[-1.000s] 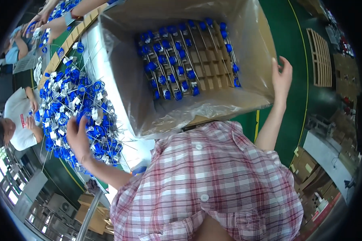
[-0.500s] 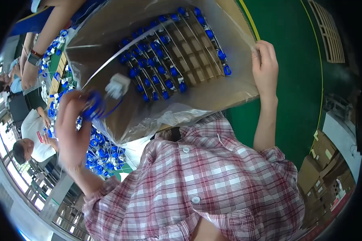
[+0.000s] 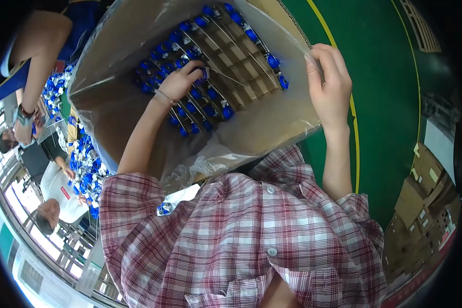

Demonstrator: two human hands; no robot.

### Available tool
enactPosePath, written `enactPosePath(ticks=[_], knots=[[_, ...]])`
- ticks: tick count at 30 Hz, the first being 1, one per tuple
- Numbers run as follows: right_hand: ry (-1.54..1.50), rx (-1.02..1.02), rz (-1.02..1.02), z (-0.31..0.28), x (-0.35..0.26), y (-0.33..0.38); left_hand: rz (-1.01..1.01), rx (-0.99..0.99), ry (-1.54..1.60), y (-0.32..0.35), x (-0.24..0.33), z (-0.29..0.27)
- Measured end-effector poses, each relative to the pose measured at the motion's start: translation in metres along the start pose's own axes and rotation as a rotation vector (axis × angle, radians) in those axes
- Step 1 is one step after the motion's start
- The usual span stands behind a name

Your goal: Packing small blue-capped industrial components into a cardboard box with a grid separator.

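A tall cardboard box (image 3: pixel 264 133) stands open in front of me, lined with a clear plastic bag (image 3: pixel 210 165). Down inside it, my left hand (image 3: pixel 177 83) pinches a blue wire coil (image 3: pixel 205 75), from which a thin metal rod seems to stretch right across the cardboard divider grid (image 3: pixel 244 69). More blue coils (image 3: pixel 209 110) with thin rods lie in rows in the grid, around and below that hand. My right hand (image 3: pixel 331 77) grips the box's right rim and the bag's edge, thumb inside and fingers curled over it.
Left of the box, many blue coils with white connectors (image 3: pixel 87 164) are heaped on a work table. A co-worker's arm (image 3: pixel 38 66) reaches in at upper left; other people sit beyond the table. Flattened cartons (image 3: pixel 421 190) lie at right, past a yellow line (image 3: pixel 355 149) on the green floor.
My left hand has carried the blue coil from outside the box's left edge down into the grid. My right hand keeps hold of the rim. The view has shifted slightly.
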State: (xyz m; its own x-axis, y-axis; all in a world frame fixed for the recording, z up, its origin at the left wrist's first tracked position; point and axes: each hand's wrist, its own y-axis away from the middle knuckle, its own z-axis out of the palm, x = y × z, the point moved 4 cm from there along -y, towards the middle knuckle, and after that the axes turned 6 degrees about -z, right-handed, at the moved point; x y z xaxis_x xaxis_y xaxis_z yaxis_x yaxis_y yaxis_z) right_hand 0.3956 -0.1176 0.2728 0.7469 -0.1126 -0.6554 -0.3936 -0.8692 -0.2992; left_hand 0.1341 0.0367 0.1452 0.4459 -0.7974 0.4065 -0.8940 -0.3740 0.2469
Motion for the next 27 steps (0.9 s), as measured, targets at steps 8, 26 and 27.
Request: enactPosePath(ticks=[8,26,27], knots=[[0.036,0.036,-0.06,0.001,-0.003,-0.003,-0.006,0.088,0.072,-0.018,-0.019,0.027],[0.062,0.039,-0.051,-0.001,-0.008,-0.013,-0.13,0.065,0.037,-0.023,-0.053,0.066],[0.063,0.043,-0.056,0.0,-0.006,-0.012,-0.092,0.081,-0.005,-0.025,-0.046,0.064]])
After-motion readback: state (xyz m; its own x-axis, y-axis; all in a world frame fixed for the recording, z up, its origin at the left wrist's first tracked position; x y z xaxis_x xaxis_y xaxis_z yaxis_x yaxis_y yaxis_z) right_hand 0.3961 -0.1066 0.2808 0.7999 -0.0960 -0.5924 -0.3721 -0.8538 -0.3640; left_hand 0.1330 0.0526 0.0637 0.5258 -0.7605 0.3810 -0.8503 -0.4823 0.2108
